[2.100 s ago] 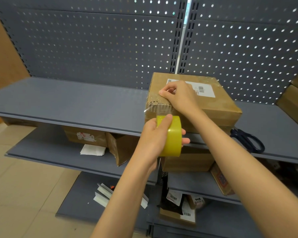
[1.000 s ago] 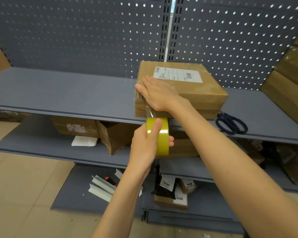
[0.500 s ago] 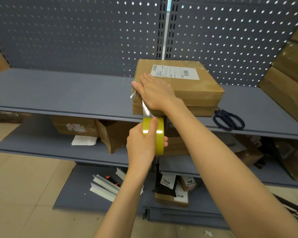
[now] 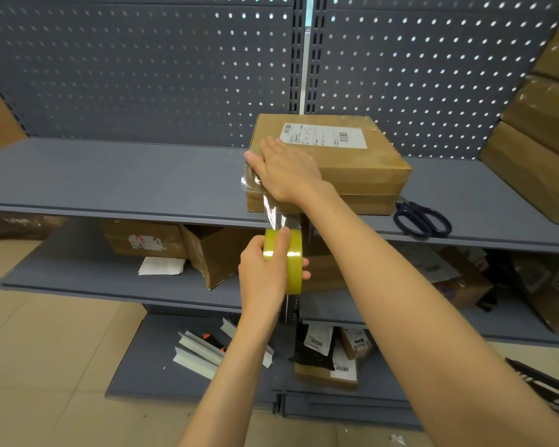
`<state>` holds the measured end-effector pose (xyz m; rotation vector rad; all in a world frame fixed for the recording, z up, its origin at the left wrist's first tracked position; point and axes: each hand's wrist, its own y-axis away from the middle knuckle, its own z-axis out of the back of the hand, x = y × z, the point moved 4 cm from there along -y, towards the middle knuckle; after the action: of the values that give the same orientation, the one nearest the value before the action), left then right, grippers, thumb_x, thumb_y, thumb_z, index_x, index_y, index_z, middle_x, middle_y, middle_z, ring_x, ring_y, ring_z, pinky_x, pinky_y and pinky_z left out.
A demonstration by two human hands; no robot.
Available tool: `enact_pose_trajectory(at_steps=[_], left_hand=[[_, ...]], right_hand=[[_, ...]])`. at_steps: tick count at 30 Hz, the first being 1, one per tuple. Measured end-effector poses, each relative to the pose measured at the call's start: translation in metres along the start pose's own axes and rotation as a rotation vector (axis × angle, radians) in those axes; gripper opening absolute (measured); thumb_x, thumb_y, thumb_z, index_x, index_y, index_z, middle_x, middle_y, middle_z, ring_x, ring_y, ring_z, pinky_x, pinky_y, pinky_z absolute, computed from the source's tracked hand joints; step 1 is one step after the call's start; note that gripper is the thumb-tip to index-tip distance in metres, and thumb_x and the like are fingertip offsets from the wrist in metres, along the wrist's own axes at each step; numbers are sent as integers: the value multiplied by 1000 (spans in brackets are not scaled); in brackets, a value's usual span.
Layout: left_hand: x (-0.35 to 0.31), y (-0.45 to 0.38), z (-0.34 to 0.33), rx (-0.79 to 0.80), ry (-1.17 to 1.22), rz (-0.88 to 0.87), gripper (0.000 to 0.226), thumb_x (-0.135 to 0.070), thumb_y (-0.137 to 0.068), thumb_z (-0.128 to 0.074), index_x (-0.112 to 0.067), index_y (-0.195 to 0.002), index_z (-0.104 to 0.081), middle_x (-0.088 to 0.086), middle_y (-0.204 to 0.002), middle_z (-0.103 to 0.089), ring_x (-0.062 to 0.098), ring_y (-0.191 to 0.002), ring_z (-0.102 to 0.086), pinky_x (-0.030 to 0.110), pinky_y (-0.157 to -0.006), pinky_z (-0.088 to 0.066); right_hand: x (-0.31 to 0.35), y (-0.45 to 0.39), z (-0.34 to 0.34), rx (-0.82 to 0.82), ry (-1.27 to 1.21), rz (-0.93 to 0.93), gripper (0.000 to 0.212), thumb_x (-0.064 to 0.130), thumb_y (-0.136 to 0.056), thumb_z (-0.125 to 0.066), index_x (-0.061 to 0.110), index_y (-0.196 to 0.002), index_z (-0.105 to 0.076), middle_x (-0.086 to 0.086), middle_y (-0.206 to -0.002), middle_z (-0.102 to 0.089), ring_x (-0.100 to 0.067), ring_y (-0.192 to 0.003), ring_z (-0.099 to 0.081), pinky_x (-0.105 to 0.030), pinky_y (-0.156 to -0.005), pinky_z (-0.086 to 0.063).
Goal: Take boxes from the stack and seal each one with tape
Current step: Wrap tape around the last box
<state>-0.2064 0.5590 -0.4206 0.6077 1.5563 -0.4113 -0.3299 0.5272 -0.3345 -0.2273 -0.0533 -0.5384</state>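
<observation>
On the front edge of the top shelf [image 4: 110,182], near its middle, a box [image 4: 362,169] is being taped.

Since a moment ago the clear strip [image 4: 273,208] has grown longer: the roll of tape [image 4: 288,259] now sits lower, below the shelf's front edge, so the tape stretches from the box's near left corner down to it and looks ready to be cut or wrapped under. The right hand [image 4: 288,169] lies flat with straight fingers on that corner, pressing the tape end down. The left hand [image 4: 265,272] grips the roll, fingers curled round it, thumb on top. Scissors [image 4: 423,217] lie just right of the box; more boxes [image 4: 539,150] are stacked at the shelf's right end.
</observation>
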Motion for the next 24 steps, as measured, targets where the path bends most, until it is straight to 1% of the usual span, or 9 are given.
enact_pose_trajectory(at_steps=[2,4,5,8,12,15,19,22,24], left_hand=[[-1,2,0,-5,0,-11,23,-34,-96,-55,-12,-87,-55,12,-70,-68,19,-52,-66,32,-53,-55],[-4,3,-1,2,-10,-24,22,-32,-95,-55,-13,-86,-55,9,-68,-68,19,-52,-67,35,-56,-56],[-4,4,-1,6,-17,-25,20,-31,-95,-57,-13,-86,-55,7,-69,-68,18,-52,-67,37,-60,-56],[-1,5,0,15,-43,-18,13,-26,-93,-61,-17,-88,-54,6,-81,-67,18,-59,-70,40,-68,-58],[2,3,3,20,-41,-24,10,-24,-92,-61,-16,-90,-55,10,-89,-69,17,-63,-71,33,-65,-58],[3,3,4,24,-41,-34,9,-25,-93,-61,-19,-90,-54,7,-87,-68,11,-61,-70,27,-61,-57],[5,0,5,-25,-78,-47,17,-28,-91,-63,-18,-99,-52,0,-87,-63,4,-61,-62,9,-47,-44],[6,-2,5,-42,-67,-45,26,-27,-90,-64,-14,-108,-51,-2,-87,-59,1,-59,-59,7,-43,-40],[7,-2,5,-40,-83,-42,30,-29,-90,-64,-14,-112,-50,-1,-93,-59,3,-65,-57,10,-45,-42]], right_hand=[[-2,0,2,-23,-39,-7,54,40,-105,-20,7,-148,-27,-11,-154,-29,-22,-143,-23,-35,-114,-21],[-2,0,5,-56,-151,1,52,39,-105,-17,5,-134,-44,-10,-133,-49,-21,-129,-41,-37,-111,-29],[-3,1,5,-82,-238,13,49,37,-105,-18,5,-126,-49,-8,-122,-53,-22,-120,-46,-39,-108,-32],[-18,17,12,-236,-545,-6,47,34,-105,-23,3,-128,-50,-12,-128,-56,-24,-120,-49,-37,-104,-37],[-70,45,22,-524,-489,-149,41,30,-104,-30,9,-130,-54,-5,-128,-58,-17,-118,-51,-27,-96,-39],[-118,73,27,-670,-405,-331,34,25,-102,-34,10,-120,-59,-7,-116,-59,-20,-110,-52,-34,-93,-42],[-159,107,20,-627,-304,-551,30,22,-102,-37,7,-116,-59,-14,-119,-55,-30,-112,-47,-37,-92,-36],[-170,118,10,-588,-279,-620,35,20,-104,-30,-1,-110,-58,-20,-115,-55,-34,-108,-48,-38,-87,-33],[-175,123,1,-541,-265,-666,35,17,-104,-31,-4,-112,-57,-23,-116,-55,-36,-108,-48,-39,-88,-34]])
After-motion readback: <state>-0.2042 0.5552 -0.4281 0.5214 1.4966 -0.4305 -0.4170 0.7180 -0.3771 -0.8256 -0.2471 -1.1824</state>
